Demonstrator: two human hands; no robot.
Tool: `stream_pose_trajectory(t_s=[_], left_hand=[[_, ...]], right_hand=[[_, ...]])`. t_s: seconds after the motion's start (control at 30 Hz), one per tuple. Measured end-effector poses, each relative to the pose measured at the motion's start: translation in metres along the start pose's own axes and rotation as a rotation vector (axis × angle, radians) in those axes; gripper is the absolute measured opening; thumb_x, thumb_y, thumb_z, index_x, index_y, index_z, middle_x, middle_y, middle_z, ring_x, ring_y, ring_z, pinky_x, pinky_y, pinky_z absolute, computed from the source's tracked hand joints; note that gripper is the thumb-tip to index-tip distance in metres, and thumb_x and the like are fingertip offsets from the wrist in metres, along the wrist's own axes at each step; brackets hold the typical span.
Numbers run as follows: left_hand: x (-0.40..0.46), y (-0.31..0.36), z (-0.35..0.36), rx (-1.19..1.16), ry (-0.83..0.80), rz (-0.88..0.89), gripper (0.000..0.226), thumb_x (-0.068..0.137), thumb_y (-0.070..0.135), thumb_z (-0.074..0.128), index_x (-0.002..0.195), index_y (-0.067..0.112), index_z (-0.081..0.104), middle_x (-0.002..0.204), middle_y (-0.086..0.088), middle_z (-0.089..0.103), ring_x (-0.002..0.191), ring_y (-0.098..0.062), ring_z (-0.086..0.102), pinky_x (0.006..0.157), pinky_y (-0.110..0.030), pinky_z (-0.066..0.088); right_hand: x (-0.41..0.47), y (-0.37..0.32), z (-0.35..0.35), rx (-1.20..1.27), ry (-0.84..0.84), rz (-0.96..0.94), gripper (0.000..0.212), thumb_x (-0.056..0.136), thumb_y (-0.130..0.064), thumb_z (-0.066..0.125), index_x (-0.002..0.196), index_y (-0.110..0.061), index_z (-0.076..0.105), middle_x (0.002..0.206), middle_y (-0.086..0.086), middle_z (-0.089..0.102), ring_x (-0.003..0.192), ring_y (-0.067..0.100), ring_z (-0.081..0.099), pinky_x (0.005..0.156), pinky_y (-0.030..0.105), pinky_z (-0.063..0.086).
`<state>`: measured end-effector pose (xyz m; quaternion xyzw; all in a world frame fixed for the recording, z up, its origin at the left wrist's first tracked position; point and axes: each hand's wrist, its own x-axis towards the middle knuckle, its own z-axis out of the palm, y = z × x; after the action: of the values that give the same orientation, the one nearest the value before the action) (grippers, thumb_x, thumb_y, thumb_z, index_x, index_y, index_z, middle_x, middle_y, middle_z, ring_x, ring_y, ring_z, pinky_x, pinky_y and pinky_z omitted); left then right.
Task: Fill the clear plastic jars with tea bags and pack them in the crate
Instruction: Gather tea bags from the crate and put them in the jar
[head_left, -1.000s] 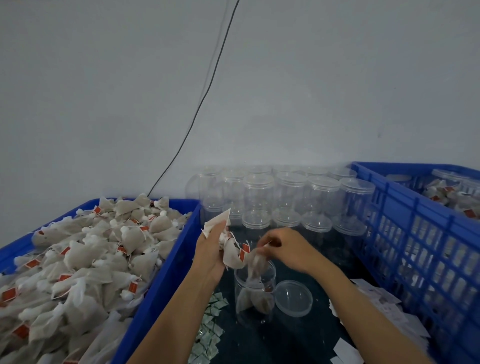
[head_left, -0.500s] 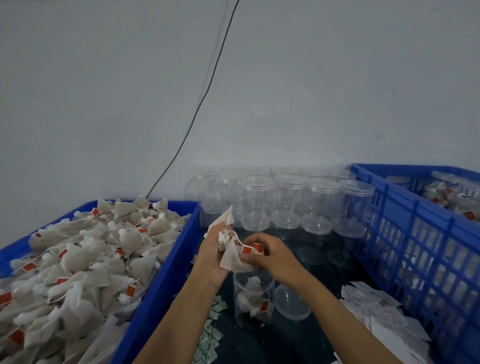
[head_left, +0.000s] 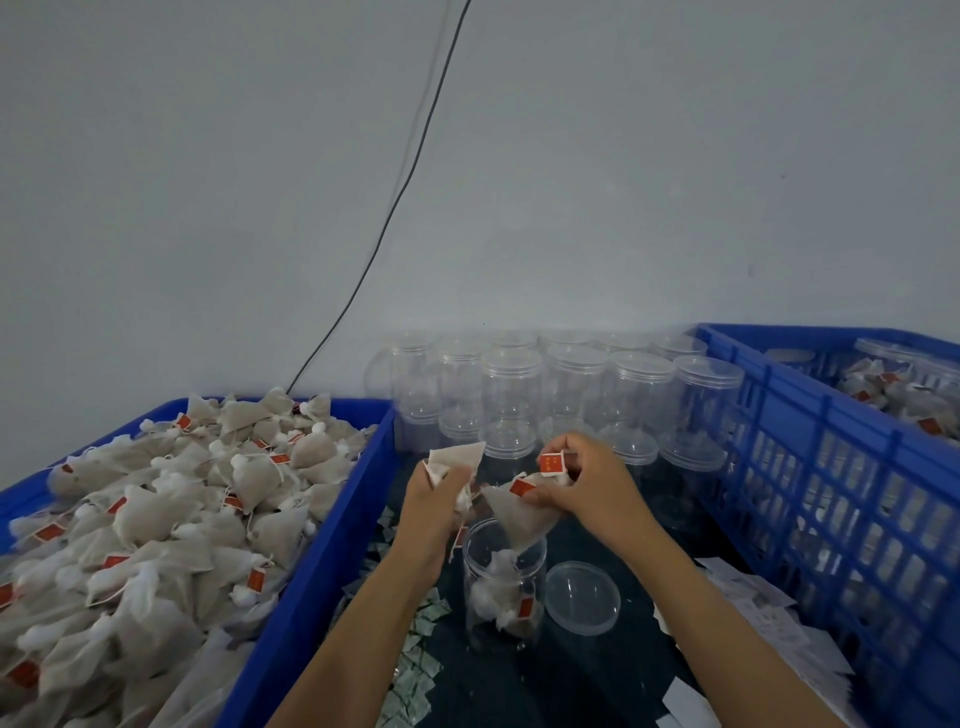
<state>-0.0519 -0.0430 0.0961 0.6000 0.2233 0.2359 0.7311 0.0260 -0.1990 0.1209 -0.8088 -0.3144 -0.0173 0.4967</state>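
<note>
The open jar (head_left: 503, 587) stands on the dark table, a few tea bags already inside. Left of it sits the blue bin (head_left: 322, 566) heaped with tea bags; right of it the blue crate (head_left: 810, 467) (filled jars show inside). Behind it stand stacked empty jars (head_left: 571, 384). Above its mouth the right hand (head_left: 592, 483) pinches a tea bag (head_left: 514, 514); the left hand (head_left: 436, 499) clutches several more. The lid (head_left: 582, 597) lies just right.

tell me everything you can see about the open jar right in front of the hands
The open jar is a clear plastic cylinder, standing upright on the dark table between the two blue crates. It has no lid; a clear lid lies beside it. A few tea bags lie inside, and the right hand lowers another tea bag into its mouth.
</note>
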Motion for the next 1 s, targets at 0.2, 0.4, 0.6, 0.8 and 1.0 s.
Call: stream_pose_trajectory(t_s=[0.2,0.4,0.6,0.8,1.0], left_hand=[[0.003,0.002,-0.006,-0.160,-0.013,-0.022,0.035,0.095,0.010,0.055,0.130,0.009,0.050,0.113,-0.013,0.065,0.096,-0.023,0.068,0.084,-0.036,0.056],[0.000,0.016,-0.008,-0.339,-0.151,-0.119,0.032,0.092,0.004,0.053,0.124,-0.003,0.052,0.098,-0.016,0.067,0.072,-0.018,0.070,0.062,-0.029,0.058],[-0.010,0.019,-0.010,-0.334,-0.282,-0.250,0.024,0.086,-0.001,0.042,0.108,-0.004,0.053,0.079,-0.019,0.073,0.065,-0.023,0.071,0.050,-0.028,0.056],[-0.013,0.022,-0.007,-0.247,-0.327,-0.269,0.020,0.080,-0.002,0.037,0.090,0.001,0.055,0.068,-0.013,0.071,0.057,-0.022,0.067,0.047,-0.023,0.044],[-0.015,0.028,-0.011,-0.127,-0.353,-0.304,0.024,0.080,-0.001,0.035,0.094,-0.002,0.055,0.066,-0.014,0.069,0.053,-0.018,0.065,0.037,-0.017,0.040]], right_hand=[[-0.002,-0.003,0.008,-0.127,-0.152,-0.057,0.019,0.078,-0.018,0.078,0.076,-0.016,0.059,0.080,-0.002,0.065,0.074,0.013,0.061,0.063,0.017,0.049],[-0.010,-0.004,0.028,-0.414,-0.402,-0.199,0.015,0.086,-0.008,0.062,0.099,-0.015,0.066,0.097,0.000,0.067,0.089,0.016,0.064,0.078,0.031,0.052],[0.004,-0.008,0.018,-0.212,-0.197,-0.253,0.060,0.085,-0.012,0.065,0.136,-0.031,0.040,0.136,-0.006,0.045,0.125,0.013,0.043,0.103,0.035,0.040],[0.005,-0.008,0.025,-0.428,-0.186,-0.428,0.036,0.085,-0.015,0.066,0.115,-0.033,0.060,0.121,-0.014,0.056,0.108,0.009,0.052,0.091,0.035,0.048],[0.003,-0.009,0.029,-0.447,-0.028,-0.484,0.013,0.088,-0.018,0.061,0.097,-0.028,0.059,0.104,-0.012,0.059,0.086,0.009,0.055,0.073,0.028,0.051]])
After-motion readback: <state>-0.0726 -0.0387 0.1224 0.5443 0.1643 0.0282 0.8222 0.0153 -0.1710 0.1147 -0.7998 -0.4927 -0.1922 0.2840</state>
